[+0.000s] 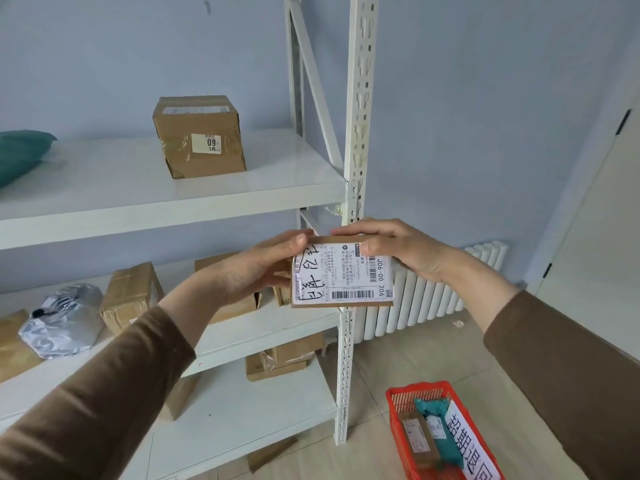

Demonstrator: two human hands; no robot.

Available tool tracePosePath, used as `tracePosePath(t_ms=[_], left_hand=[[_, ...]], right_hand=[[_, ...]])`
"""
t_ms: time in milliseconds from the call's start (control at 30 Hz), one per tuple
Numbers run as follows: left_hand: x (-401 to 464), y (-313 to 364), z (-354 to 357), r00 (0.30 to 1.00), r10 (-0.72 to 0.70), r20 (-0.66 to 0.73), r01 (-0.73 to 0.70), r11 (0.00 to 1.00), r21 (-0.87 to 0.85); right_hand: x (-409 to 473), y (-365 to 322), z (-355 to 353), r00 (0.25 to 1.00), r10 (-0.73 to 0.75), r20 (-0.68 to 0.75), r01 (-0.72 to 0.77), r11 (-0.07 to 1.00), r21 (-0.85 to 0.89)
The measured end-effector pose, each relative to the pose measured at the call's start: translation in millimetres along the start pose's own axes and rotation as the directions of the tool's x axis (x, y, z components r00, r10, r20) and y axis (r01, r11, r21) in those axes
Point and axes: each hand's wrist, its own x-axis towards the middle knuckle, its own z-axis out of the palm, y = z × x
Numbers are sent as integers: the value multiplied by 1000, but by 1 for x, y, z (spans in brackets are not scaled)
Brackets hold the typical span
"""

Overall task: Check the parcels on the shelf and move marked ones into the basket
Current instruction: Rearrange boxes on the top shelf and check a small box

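Both hands hold a small flat cardboard parcel [343, 276] in front of the white shelf [166, 188]. Its white shipping label faces me, with barcodes and black handwritten marks on its left part. My left hand [263, 268] grips its left edge and my right hand [398, 251] grips its top right corner. An orange basket [394, 410] stands on the floor at the lower right, holding a brown parcel [419, 441], a teal bag [440, 431] and a white sheet with handwriting.
A taped brown box [201, 136] with a "09" sticker sits on the upper shelf, a teal bag [20, 154] at its left end. Lower shelves carry brown boxes [131, 296] and a silver bag [65, 320]. A white radiator [433, 292] lines the wall.
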Motion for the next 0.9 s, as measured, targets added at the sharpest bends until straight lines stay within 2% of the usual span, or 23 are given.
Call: tracePosePath(t_ms=[67,133,233,300,333,367,433,567,700,900], left_hand=[[7,-5,5,995,-64,71,60,997,57],[13,-13,14,996,-68,65,67,998,19],[26,-32,32,999,-31,-13,29,989,-147],[38,-53,48,996,-29,-85,3,958,-286],[45,-63,57,992,-43,-120,-5,928,-371],[52,-73,67,987,-69,-148,-6,889,-458],[66,-90,88,976,-123,-178,-2,819,-574],[91,-117,124,971,-193,-142,48,737,-674],[113,-139,146,981,-196,-9,146,760,-634],[152,-187,161,958,-275,84,278,807,-521]], right_hand=[[1,-2,-10,999,24,47,-21,998,-59],[0,-1,-16,999,33,-2,-33,998,-53],[-4,14,-15,957,37,-288,-17,997,71],[-8,37,-7,866,79,-494,8,985,171],[-11,52,-1,827,132,-546,1,971,237],[-15,68,7,804,199,-560,-14,948,317],[-21,100,23,805,317,-501,-53,880,472],[-35,151,41,830,379,-409,-51,782,621],[-46,183,31,813,416,-407,-23,721,692],[-66,234,15,717,533,-450,-65,693,718]])
